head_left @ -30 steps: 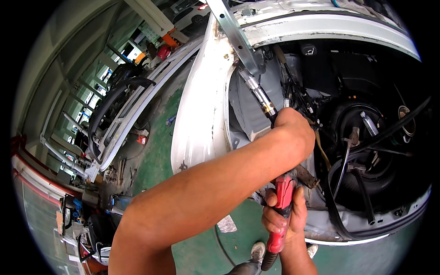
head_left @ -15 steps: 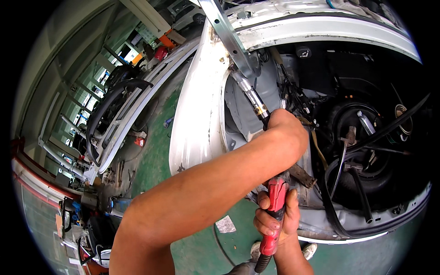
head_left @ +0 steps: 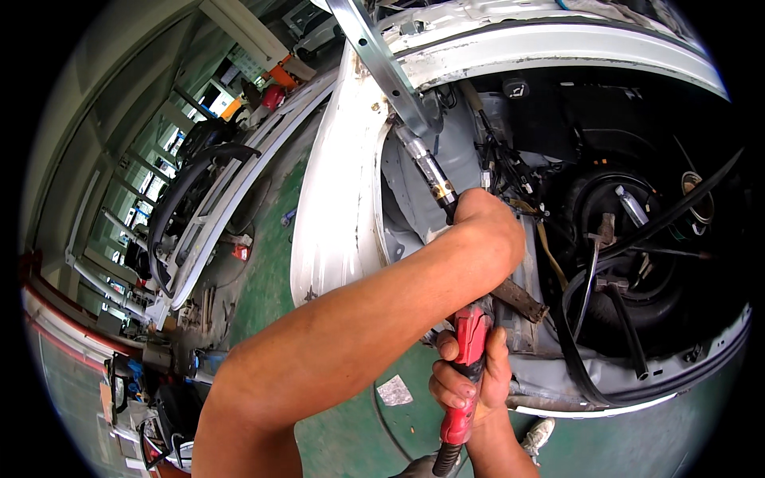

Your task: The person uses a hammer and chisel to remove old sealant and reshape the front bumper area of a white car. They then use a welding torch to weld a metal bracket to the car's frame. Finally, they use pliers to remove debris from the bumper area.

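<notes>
My left hand (head_left: 486, 219) is wrapped round the black body of a long tool with a silver cylindrical nose (head_left: 426, 167), fingers mostly hidden, forearm crossing the picture. My right hand (head_left: 490, 374) grips the tool's red-and-black handle (head_left: 470, 338) below. The nose's tip is at a corner of the white car body (head_left: 335, 215), beside the lower end of a perforated steel bar (head_left: 376, 64); I cannot tell if they touch. A ribbed black hose (head_left: 445, 458) leaves the handle's bottom.
The open trunk (head_left: 606, 119) holds wiring, a spare tyre (head_left: 645, 303) and a loose black rubber strip (head_left: 578, 374). At left stand a long metal frame (head_left: 207, 231) with car parts and piled items (head_left: 167, 406). Green floor (head_left: 343, 430) shows below, with my shoe (head_left: 539, 436).
The tool, both hands, car and bar have shifted slightly left in the picture, much of the background with them. Both grips look the same.
</notes>
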`<action>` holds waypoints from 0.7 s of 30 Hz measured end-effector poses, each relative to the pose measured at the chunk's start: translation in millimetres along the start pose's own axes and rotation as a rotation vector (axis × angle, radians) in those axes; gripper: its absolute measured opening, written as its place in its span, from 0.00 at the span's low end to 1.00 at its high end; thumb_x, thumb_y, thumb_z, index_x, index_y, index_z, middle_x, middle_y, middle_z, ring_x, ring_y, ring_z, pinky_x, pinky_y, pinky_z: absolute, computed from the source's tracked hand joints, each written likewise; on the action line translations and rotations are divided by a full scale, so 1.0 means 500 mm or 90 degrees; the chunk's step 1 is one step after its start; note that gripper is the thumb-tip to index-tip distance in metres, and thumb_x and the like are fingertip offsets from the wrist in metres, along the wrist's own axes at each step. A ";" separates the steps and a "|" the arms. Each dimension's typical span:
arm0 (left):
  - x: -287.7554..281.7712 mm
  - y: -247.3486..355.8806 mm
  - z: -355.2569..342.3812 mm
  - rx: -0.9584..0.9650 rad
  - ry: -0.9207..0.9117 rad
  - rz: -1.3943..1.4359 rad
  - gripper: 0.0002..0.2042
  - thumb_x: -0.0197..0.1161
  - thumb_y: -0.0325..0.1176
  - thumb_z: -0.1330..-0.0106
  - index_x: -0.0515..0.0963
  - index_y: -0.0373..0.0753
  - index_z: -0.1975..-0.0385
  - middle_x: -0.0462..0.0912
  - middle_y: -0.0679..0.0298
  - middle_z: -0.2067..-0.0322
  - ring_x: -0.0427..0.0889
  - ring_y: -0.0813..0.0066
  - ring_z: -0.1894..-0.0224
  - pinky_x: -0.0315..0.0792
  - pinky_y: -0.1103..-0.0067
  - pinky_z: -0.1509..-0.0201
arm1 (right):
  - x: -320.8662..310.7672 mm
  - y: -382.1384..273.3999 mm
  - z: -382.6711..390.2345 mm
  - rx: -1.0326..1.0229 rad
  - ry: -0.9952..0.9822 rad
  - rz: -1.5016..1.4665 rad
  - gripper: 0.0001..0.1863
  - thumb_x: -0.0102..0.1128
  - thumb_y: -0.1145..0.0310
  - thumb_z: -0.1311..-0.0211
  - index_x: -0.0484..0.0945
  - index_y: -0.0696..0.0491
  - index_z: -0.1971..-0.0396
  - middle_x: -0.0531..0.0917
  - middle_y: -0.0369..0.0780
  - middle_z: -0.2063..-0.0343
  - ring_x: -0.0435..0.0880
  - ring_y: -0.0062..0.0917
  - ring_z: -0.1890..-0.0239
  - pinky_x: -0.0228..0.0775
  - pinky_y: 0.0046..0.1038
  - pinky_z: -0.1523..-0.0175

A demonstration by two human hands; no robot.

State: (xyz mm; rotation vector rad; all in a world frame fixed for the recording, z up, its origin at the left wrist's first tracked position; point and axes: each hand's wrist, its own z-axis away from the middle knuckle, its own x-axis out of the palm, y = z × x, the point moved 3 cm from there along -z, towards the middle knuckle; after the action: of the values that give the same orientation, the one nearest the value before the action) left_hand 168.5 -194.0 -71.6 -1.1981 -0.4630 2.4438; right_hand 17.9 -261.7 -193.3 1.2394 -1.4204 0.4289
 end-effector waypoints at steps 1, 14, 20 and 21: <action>-0.001 -0.001 0.000 -0.005 -0.004 0.000 0.09 0.70 0.40 0.42 0.90 0.50 0.63 0.90 0.69 0.64 0.89 0.69 0.58 0.80 0.71 0.62 | 0.001 0.000 -0.001 0.002 -0.005 0.000 0.38 0.47 0.39 0.25 0.60 0.55 0.31 0.81 0.50 0.54 0.71 0.21 0.81 0.69 0.25 0.79; -0.003 0.002 0.008 0.009 -0.003 -0.016 0.09 0.67 0.36 0.40 0.90 0.50 0.61 0.90 0.69 0.61 0.89 0.69 0.56 0.81 0.71 0.60 | 0.004 0.008 0.000 -0.002 -0.002 0.014 0.38 0.47 0.39 0.26 0.61 0.55 0.32 0.80 0.49 0.54 0.70 0.20 0.81 0.69 0.24 0.79; -0.002 0.004 0.008 0.015 -0.007 -0.019 0.09 0.67 0.36 0.41 0.90 0.50 0.61 0.90 0.69 0.61 0.89 0.68 0.55 0.81 0.71 0.60 | 0.009 0.014 0.001 -0.009 0.002 0.012 0.38 0.47 0.39 0.26 0.61 0.54 0.31 0.81 0.48 0.54 0.71 0.20 0.81 0.69 0.25 0.78; -0.002 0.004 0.009 0.015 -0.005 -0.021 0.09 0.67 0.36 0.41 0.90 0.50 0.61 0.90 0.68 0.61 0.89 0.67 0.56 0.81 0.70 0.60 | 0.009 0.015 0.002 -0.009 0.004 0.012 0.38 0.47 0.39 0.26 0.61 0.54 0.31 0.81 0.48 0.54 0.71 0.20 0.81 0.69 0.25 0.78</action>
State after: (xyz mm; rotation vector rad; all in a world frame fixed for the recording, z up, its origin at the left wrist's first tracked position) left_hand 165.1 -196.7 -69.0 -1.1622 -0.4513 2.4211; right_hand 12.2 -261.6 -186.5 1.2125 -1.4287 0.4342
